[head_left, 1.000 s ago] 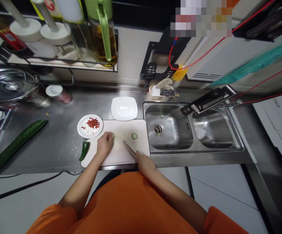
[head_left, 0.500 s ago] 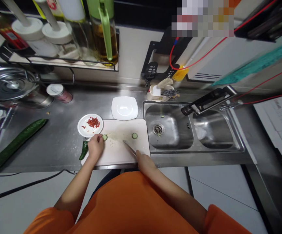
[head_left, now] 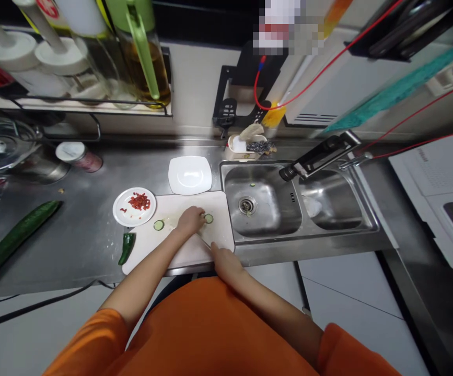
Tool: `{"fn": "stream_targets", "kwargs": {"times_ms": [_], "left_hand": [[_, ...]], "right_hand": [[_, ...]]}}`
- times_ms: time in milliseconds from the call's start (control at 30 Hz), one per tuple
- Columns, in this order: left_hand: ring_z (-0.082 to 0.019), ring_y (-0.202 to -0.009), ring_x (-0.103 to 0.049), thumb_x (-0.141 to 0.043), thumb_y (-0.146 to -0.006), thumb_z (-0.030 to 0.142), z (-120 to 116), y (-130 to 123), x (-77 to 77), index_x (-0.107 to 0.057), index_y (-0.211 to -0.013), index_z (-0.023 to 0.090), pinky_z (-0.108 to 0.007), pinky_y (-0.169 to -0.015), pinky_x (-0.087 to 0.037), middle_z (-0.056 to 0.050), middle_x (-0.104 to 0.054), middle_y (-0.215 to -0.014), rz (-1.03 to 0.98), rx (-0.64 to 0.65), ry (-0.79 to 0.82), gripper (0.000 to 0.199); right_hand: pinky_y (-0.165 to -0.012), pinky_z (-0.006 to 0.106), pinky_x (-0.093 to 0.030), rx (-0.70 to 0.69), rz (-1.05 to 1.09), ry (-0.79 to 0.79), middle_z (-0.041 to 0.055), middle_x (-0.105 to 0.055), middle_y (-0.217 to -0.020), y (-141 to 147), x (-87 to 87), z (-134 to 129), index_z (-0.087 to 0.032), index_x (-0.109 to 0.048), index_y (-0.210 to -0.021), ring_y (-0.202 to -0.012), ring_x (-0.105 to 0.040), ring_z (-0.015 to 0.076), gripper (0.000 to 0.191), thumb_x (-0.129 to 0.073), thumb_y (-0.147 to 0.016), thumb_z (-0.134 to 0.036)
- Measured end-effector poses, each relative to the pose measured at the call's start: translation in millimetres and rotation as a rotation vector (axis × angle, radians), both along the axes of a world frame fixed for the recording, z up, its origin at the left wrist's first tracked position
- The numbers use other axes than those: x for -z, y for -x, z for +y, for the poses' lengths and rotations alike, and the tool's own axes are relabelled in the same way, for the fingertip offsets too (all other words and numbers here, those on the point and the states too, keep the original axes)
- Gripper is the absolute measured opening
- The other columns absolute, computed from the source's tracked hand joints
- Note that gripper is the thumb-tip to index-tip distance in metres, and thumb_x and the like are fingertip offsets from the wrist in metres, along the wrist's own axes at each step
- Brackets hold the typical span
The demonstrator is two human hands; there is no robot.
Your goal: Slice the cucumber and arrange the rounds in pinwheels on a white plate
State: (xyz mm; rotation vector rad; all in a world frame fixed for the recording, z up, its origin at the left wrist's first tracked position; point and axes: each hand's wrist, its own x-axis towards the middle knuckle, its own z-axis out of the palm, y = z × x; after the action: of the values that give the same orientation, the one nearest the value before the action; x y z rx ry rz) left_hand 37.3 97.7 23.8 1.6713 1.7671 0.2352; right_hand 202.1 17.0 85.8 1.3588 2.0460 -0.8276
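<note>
Both hands at the cutting board (head_left: 221, 206). Left hand (head_left: 190, 220): fingers bunched at one cucumber slice (head_left: 209, 219); can't tell if I'm pinching it. Right hand (head_left: 228, 266): fingers wrapped round the knife (head_left: 204, 241). Other cucumber slice (head_left: 159, 225) lies flat, further left. Both slices probably light, wet, slippery, bendy; best taken by opposite rims, gently. Long cucumber (head_left: 16, 239) on tabletop (head_left: 89, 209): likely heavier, stiff; grip mid-length.

No text is legible. Relative to the sink (head_left: 270, 201): the canister (head_left: 80, 156), left, bears print too small to read; the yellow package (head_left: 59, 20), upper left, bears a cropped red-and-white emblem; the white appliance (head_left: 432, 177), right, bears minute, unreadable marks.
</note>
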Motion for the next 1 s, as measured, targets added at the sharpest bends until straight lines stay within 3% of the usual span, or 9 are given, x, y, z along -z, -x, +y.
{"fn": "stream_targets", "kwargs": {"times_ms": [133, 533, 767, 867, 1000], "left_hand": [[-0.018, -0.08, -0.057, -0.059, -0.07, 0.02, 7.4, -15.3, 7.7, -0.066, -0.082, 0.019, -0.026, -0.069, -0.042, -0.006, -0.062, -0.086, 0.055, 0.092, 0.032, 0.014], [-0.017, -0.075, -0.055, -0.056, -0.072, 0.016, 7.0, -19.5, 5.3, -0.06, -0.077, 0.019, -0.026, -0.067, -0.039, -0.004, -0.061, -0.081, 0.0, 0.112, -0.007, 0.007], [-0.017, -0.068, -0.057, -0.052, -0.076, 0.02, -1.0, 0.8, -5.8, -0.062, -0.082, 0.02, -0.026, -0.063, -0.04, -0.002, -0.065, -0.073, -0.023, -0.125, 0.033, 0.012], [-0.018, -0.072, -0.06, -0.048, -0.08, 0.022, -14.6, 17.3, -8.1, -0.062, -0.1, 0.021, -0.027, -0.066, -0.042, -0.003, -0.067, -0.077, 0.039, -0.254, 0.024, 0.024], [-0.02, -0.085, -0.061, -0.046, -0.081, 0.021, -37.2, 32.5, -2.7, -0.06, -0.11, 0.023, -0.028, -0.076, -0.043, -0.005, -0.069, -0.092, 0.098, -0.301, -0.01, 0.032]], "right_hand": [[-0.074, 0.03, -0.047, 0.004, 0.014, -0.009, 0.0141, -0.065, -0.095, -2.6, 4.8, -1.0, -0.016, -0.037, -0.128, -0.095, -0.062, 0.0228, 0.04, -0.03, -0.089, -0.006], [-0.071, 0.031, -0.049, -0.003, 0.017, -0.005, 0.014, -0.065, -0.093, -2.8, 2.1, 1.1, -0.014, -0.04, -0.126, -0.092, -0.063, 0.0247, 0.04, -0.03, -0.088, -0.004], [-0.073, 0.031, -0.048, -0.001, -0.001, 0.031, 0.0155, -0.064, -0.097, -2.4, 0.2, 3.1, -0.014, -0.035, -0.132, -0.097, -0.062, 0.0249, 0.047, -0.033, -0.087, -0.004], [-0.073, 0.031, -0.047, 0.007, -0.014, 0.043, 0.0153, -0.064, -0.097, -2.6, -0.6, 4.5, -0.014, -0.035, -0.133, -0.097, -0.061, 0.025, 0.048, -0.032, -0.086, -0.004], [-0.074, 0.031, -0.047, 0.007, -0.02, 0.081, 0.0149, -0.063, -0.098, -2.4, -3.2, 7.8, -0.014, -0.033, -0.133, -0.098, -0.06, 0.0252, 0.049, -0.032, -0.086, -0.003]]}}
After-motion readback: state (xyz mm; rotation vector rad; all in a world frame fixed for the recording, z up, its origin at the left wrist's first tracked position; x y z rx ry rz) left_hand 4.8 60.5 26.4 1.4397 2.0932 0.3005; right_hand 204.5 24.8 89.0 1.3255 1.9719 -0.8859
